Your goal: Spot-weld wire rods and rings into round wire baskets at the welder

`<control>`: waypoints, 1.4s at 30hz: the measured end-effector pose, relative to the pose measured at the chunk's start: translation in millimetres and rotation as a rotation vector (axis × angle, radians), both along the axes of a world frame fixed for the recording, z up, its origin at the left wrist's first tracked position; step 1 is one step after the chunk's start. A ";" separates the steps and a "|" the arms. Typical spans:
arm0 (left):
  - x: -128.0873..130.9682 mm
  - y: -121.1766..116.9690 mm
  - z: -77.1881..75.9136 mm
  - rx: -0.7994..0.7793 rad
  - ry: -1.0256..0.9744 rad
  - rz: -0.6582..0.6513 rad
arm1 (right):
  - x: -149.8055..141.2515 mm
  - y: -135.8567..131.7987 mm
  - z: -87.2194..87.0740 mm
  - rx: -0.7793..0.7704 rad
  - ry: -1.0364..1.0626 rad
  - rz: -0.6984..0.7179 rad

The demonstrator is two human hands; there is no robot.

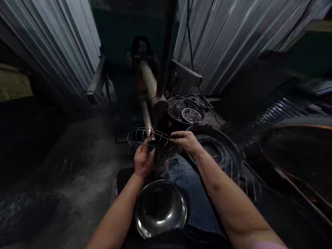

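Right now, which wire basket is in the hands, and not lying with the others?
The oval wire basket, held up between the left hand and right hand; the other wire baskets lie piled farther ahead, touching neither hand.

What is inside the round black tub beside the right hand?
Curved silver wire lies inside the round black tub; the right forearm covers its near side, and its bottom cannot be seen.
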State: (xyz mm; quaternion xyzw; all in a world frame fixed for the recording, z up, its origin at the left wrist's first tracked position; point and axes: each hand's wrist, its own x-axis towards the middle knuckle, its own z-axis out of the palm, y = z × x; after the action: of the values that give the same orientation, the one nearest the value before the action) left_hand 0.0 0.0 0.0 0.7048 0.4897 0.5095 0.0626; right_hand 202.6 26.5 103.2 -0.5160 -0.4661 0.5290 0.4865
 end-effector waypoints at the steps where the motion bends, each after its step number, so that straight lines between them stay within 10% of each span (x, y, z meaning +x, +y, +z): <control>1: 0.5 2.6 1.5 -0.008 -0.005 -0.005 | -1.1 1.4 -1.5 0.007 -0.014 -0.010; 15: 9.6 3.1 1.5 0.028 -0.014 0.029 | 17.8 -11.5 -12.0 0.037 -0.097 0.070; 31: 11.4 4.5 5.2 -0.172 -0.271 0.156 | -25.2 15.7 15.9 0.153 -0.243 0.056; 42: 15.4 -1.8 7.7 -0.418 -0.652 0.045 | 8.7 0.9 10.2 0.021 -0.154 0.173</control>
State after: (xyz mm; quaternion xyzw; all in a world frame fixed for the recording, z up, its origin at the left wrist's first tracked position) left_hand 15.4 -1.8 7.7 0.4669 0.5526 0.5974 0.3460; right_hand 211.3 27.4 113.4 -0.5078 -0.5505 0.5228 0.4072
